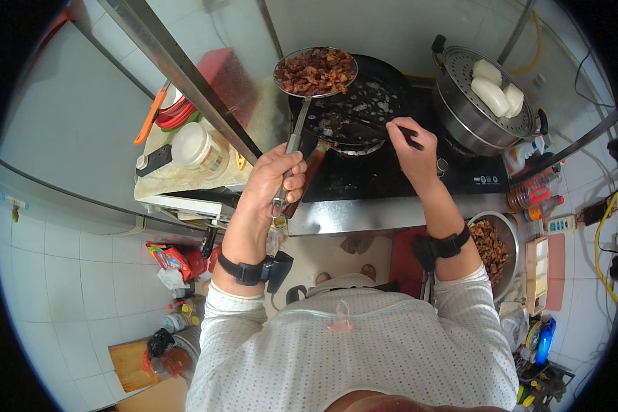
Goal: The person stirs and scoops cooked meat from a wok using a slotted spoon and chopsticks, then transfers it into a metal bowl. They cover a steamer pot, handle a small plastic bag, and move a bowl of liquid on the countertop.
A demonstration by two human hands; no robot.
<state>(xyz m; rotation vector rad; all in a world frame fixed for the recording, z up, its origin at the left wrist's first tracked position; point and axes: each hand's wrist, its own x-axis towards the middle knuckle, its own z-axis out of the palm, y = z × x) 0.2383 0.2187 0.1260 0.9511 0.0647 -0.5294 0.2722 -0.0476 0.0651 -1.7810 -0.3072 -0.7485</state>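
Observation:
My left hand is closed around the metal handle of a round wire strainer. Browned fried pieces of food fill the strainer, which is over the left rear rim of a black wok. Dark bubbling oil lies in the wok. In my right hand is a pair of dark chopsticks, gripped above the wok's right front side; their tips reach towards the oil and are hard to make out.
Right of the wok stands a steamer pot with white pieces on top. A steel bowl of browned food is by my right arm. A white tub stands at left, behind a slanting metal post. A wooden wok handle points towards me.

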